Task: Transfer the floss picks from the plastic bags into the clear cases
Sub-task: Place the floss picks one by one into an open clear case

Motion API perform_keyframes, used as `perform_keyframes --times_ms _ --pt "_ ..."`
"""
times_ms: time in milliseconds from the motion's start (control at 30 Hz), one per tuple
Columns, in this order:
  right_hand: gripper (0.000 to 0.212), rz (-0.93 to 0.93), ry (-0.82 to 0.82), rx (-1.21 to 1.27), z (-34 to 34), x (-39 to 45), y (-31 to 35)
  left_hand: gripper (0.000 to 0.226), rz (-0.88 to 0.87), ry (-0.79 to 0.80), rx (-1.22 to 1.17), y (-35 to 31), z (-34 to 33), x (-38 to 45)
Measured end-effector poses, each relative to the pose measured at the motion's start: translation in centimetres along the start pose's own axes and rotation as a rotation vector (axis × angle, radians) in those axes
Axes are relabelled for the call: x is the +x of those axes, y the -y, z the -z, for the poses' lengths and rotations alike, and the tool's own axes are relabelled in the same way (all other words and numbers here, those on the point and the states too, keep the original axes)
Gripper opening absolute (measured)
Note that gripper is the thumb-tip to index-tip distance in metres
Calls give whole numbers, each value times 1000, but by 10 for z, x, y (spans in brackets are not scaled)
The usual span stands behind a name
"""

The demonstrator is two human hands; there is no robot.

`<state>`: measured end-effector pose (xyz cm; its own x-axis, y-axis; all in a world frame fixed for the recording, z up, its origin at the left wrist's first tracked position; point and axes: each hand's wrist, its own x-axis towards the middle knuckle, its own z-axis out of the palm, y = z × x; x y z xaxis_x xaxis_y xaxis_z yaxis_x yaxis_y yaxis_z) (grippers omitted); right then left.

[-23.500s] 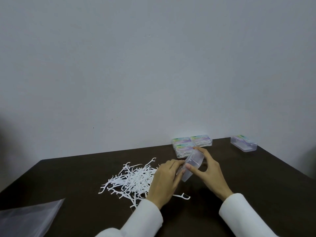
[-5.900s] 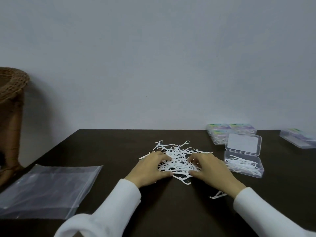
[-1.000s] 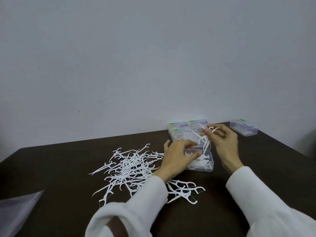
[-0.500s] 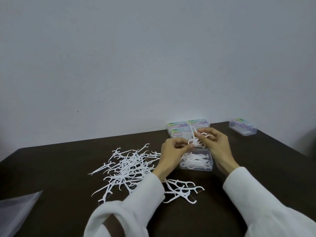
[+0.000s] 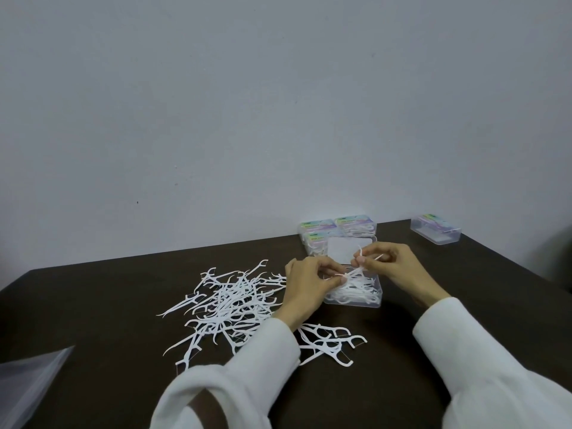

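Step in hand: loading open case (image 5: 353,297) — about 1 o'clock of loose picks (image 5: 235,305). Left hand (image 5: 309,286) and right hand (image 5: 391,267) both pinch small tangle of picks (image 5: 356,267) just above case. Next: lower, release inside walls, then reach to pile.

A loose heap of white floss picks (image 5: 235,300) lies tangled on the dark table, left of centre in the frame, and a smaller cluster (image 5: 328,342) lies lower, near the middle. The open clear case (image 5: 353,294) sits right of centre, partly filled with picks, its lid (image 5: 345,250) tilted back. Behind it are three closed cases (image 5: 335,229) (each with a coloured label), touching each other. One more closed case (image 5: 435,233) stands apart at the right. A corner of a plastic bag (image 5: 29,383) shows at the lower left.
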<state>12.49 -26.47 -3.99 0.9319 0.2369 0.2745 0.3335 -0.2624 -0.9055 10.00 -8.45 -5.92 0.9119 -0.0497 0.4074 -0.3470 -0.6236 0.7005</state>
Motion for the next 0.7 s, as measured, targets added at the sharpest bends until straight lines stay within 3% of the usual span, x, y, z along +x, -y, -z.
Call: perform_keyframes --times_ms 200,433,600,700 --pt "6 13 -47 101 -1 -4 6 13 -6 -13 -35 3 -1 -1" --pt "8 40 -100 130 0 -2 8 10 -14 -46 112 -3 3 -4" --pt "12 52 -78 -58 -1 -4 8 17 31 -132 87 3 2 -1" --pt "11 79 -64 -154 -1 -6 9 17 90 -69 -36 4 11 2"
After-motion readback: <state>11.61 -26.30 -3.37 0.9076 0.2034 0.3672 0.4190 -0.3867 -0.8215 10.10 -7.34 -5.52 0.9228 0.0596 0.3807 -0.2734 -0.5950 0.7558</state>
